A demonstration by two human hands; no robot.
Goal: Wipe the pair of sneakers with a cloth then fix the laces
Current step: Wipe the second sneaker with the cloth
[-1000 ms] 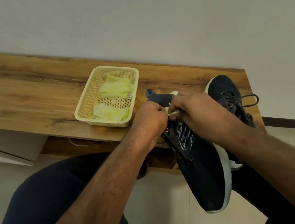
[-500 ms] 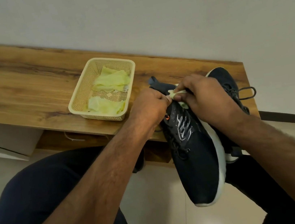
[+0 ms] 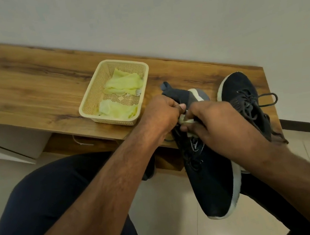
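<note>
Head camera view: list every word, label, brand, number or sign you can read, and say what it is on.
No readable text anywhere.
Held sneaker: a pale line marking on its side, no letters or digits legible.
Second sneaker, basket, cloths and desk: no print visible.

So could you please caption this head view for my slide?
Both hands, left and right, work a cloth on a dark sneaker.

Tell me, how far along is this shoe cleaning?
Mid-wipe. The left hand grips the heel of the dark navy knit sneaker; the right hand pinches a pale yellow cloth against it. I cannot tell what is already clean. The second dark sneaker lies on the wooden table, lace loose: probably left.
</note>
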